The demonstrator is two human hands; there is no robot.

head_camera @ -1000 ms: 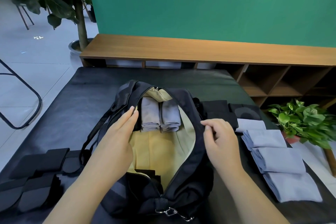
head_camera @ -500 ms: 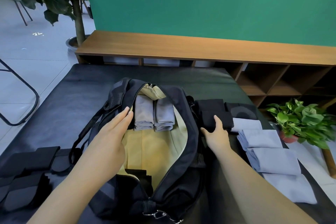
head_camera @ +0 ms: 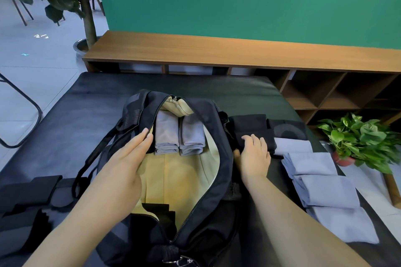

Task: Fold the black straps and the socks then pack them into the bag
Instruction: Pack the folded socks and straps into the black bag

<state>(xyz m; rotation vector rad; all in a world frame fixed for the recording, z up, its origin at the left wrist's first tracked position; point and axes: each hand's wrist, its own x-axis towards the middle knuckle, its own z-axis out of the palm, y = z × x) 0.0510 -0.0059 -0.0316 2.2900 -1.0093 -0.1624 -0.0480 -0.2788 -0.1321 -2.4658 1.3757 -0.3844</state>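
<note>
A black duffel bag [head_camera: 219,128] with a tan lining lies open on the dark table [head_camera: 91,97]. Two folded grey socks [head_camera: 180,136] stand side by side at its far end. A black folded piece [head_camera: 161,211] sits at its near end. My left hand [head_camera: 123,165] presses with straight fingers against the bag's left rim. Just right of the bag, my right hand [head_camera: 255,158] grips the near edge of a black folded sock [head_camera: 249,124], fingers on top and thumb at its side. Black straps [head_camera: 26,193] lie at the left.
A row of several folded grey socks [head_camera: 314,165] runs along the table's right edge, with another black folded piece [head_camera: 288,130] behind them. A potted plant [head_camera: 358,138] stands on the floor at the right. A wooden shelf unit [head_camera: 217,50] lies beyond the table.
My right hand left the bag's right rim, reached right to the black folded sock and closed on it. My left hand stayed on the left rim.
</note>
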